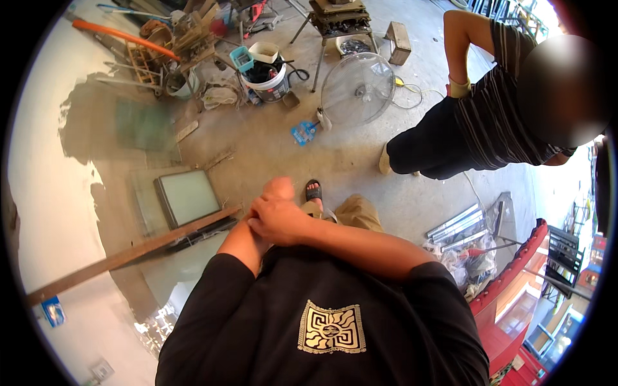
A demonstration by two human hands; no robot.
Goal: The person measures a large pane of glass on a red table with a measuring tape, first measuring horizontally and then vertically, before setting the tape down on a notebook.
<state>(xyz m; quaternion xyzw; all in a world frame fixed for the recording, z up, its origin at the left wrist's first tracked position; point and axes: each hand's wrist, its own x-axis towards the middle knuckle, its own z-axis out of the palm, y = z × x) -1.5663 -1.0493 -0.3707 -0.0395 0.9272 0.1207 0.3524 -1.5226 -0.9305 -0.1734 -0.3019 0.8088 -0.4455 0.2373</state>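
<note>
In front of my waist, my right forearm lies across my body and my right hand (278, 219) is closed round my left wrist. Its fingers curl over the near side of the left arm. Just beyond it shows my left hand (279, 188), partly covered by the right one. Its fingers are blurred and I cannot make out how they are held. No tool or loose object shows in either hand. Below them are my tan trousers (360, 212) and one foot in a dark sandal (313, 191).
A person (489, 109) in dark striped clothes stands at right. Ahead are a round fan (358, 89), a bucket of tools (270, 89) and a small wooden stool (397, 44). Glass panels (187, 198) lean at left near a long brown bar (129, 254). Metal strips (457, 225) lie at right.
</note>
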